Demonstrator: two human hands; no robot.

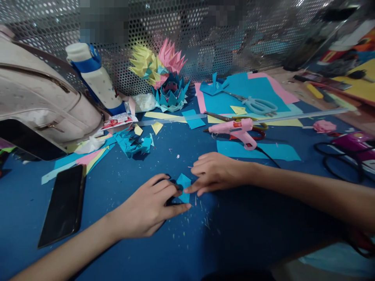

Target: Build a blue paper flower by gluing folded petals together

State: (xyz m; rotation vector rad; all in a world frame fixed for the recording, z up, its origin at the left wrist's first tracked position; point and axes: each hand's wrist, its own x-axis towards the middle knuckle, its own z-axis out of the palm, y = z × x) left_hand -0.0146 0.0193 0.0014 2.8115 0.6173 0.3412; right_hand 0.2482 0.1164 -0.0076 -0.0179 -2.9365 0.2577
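Observation:
A small folded piece of blue paper (184,183) lies flat on the blue table between my hands. From its left side, my left hand (149,207) steadies it, fingertips bent onto the paper and thumb along its lower edge. My right hand (215,173) presses the right edge with an extended index finger; its other fingers are curled. A spiky blue folded-paper piece (133,144) sits beyond my left hand. Past my right hand lie a pink glue gun (234,130) and a blue paper strip (258,150).
Several folded-paper flowers (171,58) stand near the perforated metal panel (199,35). Light-blue-handled scissors (259,105) rest on stacked paper sheets (246,86). To the left are a black phone (63,203), a bottle (95,78) and a pale bag (49,93). A cable (336,156) lies right.

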